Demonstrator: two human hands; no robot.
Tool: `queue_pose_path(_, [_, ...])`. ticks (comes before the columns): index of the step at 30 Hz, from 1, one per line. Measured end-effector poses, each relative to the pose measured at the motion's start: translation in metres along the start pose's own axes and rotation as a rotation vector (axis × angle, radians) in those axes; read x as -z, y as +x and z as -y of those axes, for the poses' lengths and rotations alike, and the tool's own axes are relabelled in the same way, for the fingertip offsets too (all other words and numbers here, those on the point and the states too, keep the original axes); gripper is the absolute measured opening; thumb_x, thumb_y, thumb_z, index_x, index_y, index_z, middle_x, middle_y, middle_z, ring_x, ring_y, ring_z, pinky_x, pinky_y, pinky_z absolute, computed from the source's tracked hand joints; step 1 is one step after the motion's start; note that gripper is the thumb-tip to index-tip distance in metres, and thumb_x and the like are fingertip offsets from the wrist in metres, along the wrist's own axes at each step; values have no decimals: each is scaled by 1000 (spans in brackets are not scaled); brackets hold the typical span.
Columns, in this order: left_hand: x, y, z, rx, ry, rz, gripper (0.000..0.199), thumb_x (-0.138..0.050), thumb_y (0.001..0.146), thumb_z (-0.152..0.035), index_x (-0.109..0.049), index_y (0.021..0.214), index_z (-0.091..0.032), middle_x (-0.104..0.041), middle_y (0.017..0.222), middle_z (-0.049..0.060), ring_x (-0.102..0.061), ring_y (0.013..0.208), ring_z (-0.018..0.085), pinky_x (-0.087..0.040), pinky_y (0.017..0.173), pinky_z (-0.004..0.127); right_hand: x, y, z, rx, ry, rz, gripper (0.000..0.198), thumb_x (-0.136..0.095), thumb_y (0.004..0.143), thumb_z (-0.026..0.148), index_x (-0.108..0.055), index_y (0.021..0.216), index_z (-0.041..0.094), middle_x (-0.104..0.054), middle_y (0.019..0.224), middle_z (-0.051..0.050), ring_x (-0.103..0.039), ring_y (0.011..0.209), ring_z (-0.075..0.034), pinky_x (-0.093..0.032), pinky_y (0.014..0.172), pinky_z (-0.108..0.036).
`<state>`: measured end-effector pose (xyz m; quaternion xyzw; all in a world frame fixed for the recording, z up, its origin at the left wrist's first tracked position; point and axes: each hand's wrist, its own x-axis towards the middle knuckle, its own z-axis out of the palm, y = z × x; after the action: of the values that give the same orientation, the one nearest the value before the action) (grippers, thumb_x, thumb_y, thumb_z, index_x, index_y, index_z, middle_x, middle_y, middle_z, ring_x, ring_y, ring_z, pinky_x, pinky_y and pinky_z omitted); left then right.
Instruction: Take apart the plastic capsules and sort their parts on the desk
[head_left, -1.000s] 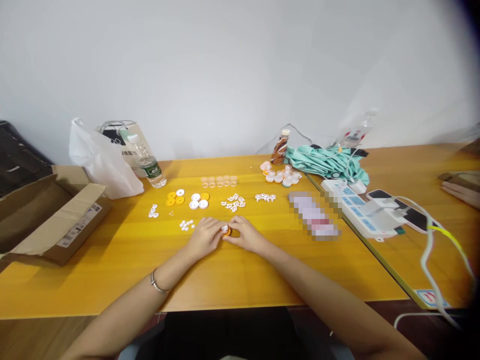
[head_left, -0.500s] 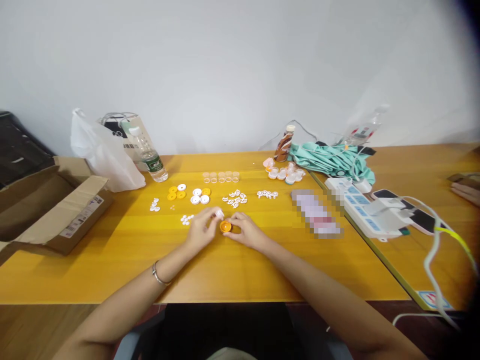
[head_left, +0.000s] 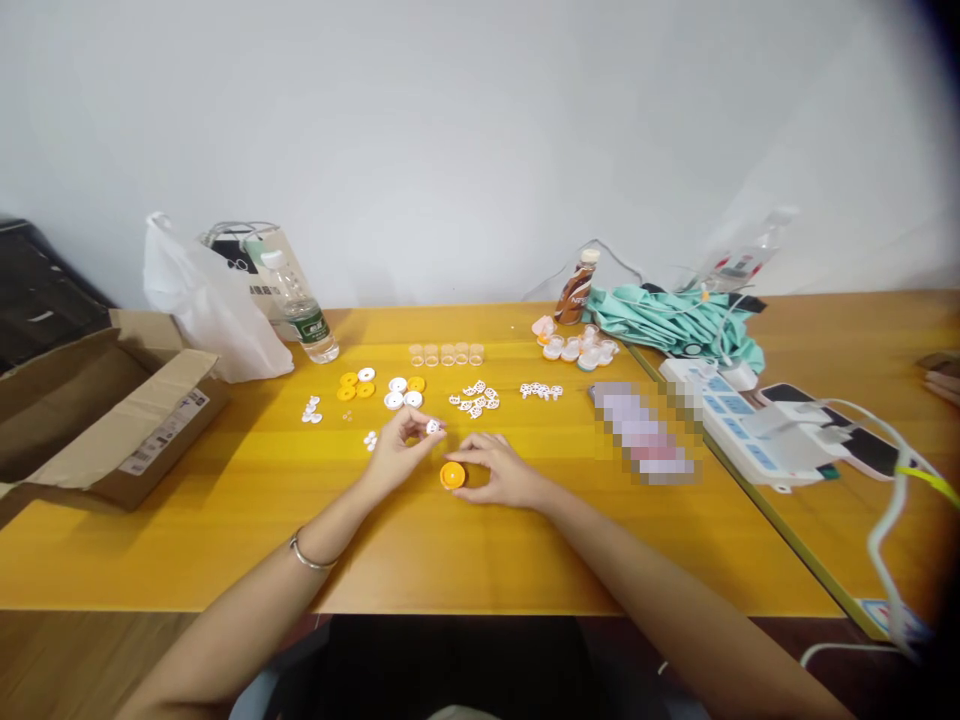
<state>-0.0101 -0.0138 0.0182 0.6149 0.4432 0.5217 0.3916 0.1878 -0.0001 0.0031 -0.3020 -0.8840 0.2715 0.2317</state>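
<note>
Between the thumb and fingers of my left hand (head_left: 399, 450) is a small white plastic part (head_left: 433, 427); its exact shape is too small to make out. My right hand (head_left: 504, 474) is curled around a round orange cap (head_left: 452, 476), its thumb and fingers at the rim and the hollow side facing up. The two hands are apart, the white part up and to the left of the cap. Beyond them lie white openwork pieces (head_left: 475, 400), and small white discs (head_left: 370, 440) sit by my left hand. White and yellow rings (head_left: 404, 393) are a bit farther back.
Clear little cups (head_left: 448, 355) form a row at the back. Capped round pieces (head_left: 571, 348) stand near a brown bottle (head_left: 577, 288). A power strip (head_left: 721, 425) and phone lie right; an open cardboard box (head_left: 142, 430) and water bottle (head_left: 307, 315) stand left.
My left hand has drawn a little left and up from the orange cap with the white part. My right hand has lowered the cap slightly toward me, and the view has shifted a little.
</note>
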Motion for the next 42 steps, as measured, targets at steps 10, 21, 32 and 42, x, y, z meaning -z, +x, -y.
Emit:
queue_pose_path(10, [3,4,-21,-106,154,49,28,-72,68,-30,-59,88,-16,-62,74,1,-58,68,12,-48,68,24,14,11,15,-125,425,-340,22,-58,80,35,-65,95,20,-65,85,-3,-59,81,-15,-46,77,-30])
queue_pose_path(21, [16,29,-111,-528,624,111,14,-62,79,-28,-59,87,-17,-61,73,1,-57,63,10,-45,61,21,73,45,79,-102,775,-389,20,-70,69,31,-67,84,20,-70,85,-2,-66,77,-14,-53,78,-31])
queue_pose_path(32, [11,22,-51,-651,809,166,12,-49,88,-24,-58,91,-18,-63,84,6,-59,76,13,-48,70,25,42,41,43,-260,895,-325,22,-69,66,36,-72,79,19,-71,77,-1,-65,71,-15,-54,76,-32])
queue_pose_path(42, [5,11,-18,-733,1002,192,15,-43,89,-17,-57,88,-16,-63,86,7,-59,77,14,-48,69,25,17,36,28,-334,753,-357,13,-65,66,27,-69,73,18,-70,74,-1,-66,68,-16,-53,72,-31])
